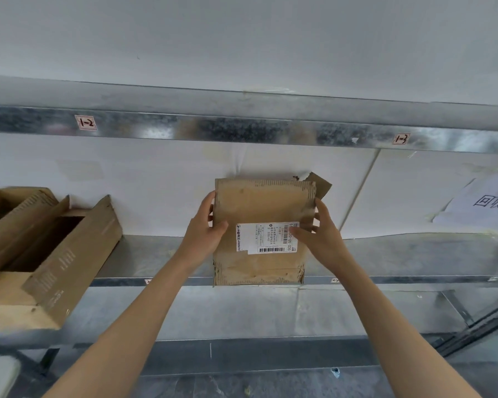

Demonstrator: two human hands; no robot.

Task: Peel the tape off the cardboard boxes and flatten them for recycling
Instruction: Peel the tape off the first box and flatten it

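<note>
Flattened box point(259, 202) held upright between your hands.
Your left hand point(206, 226) and right hand point(321, 235) each grip a side edge, thumbs in front, likely to keep it pressed flat; open boxes point(55, 254) sit well left of your left hand.

We grip a flattened cardboard box point(259, 222) upright with our left hand point(206, 229) and right hand point(319, 228) before metal shelves point(242, 129).
</note>
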